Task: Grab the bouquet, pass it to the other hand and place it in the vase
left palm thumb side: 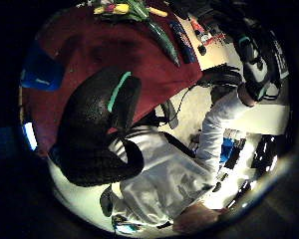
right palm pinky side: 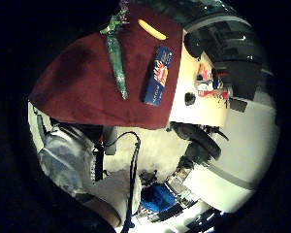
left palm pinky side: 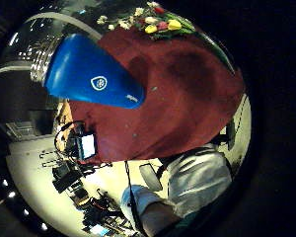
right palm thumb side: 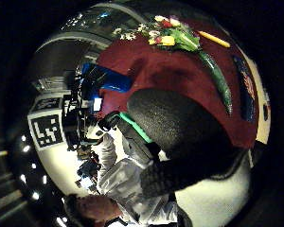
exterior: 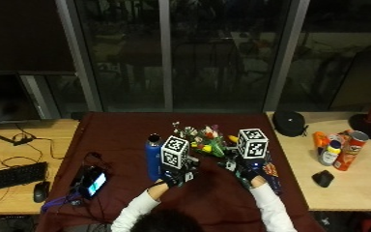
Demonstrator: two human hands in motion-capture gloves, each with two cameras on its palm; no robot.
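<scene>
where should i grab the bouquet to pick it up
Probably by the green wrapped stem, not the flower heads. The bouquet lies flat on the dark red cloth with its narrow stem end bare and pointing toward the person, so come from above and curl fingers round it.

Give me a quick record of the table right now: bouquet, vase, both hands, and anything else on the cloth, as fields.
bouquet: lies on the dark red cloth, not held
vase: blue, upright, beside the left hand
left hand: above the cloth, holds nothing
right hand: above the cloth, holds nothing
other: phone with lit screen on the cloth; blue box and yellow object near the bouquet
</scene>
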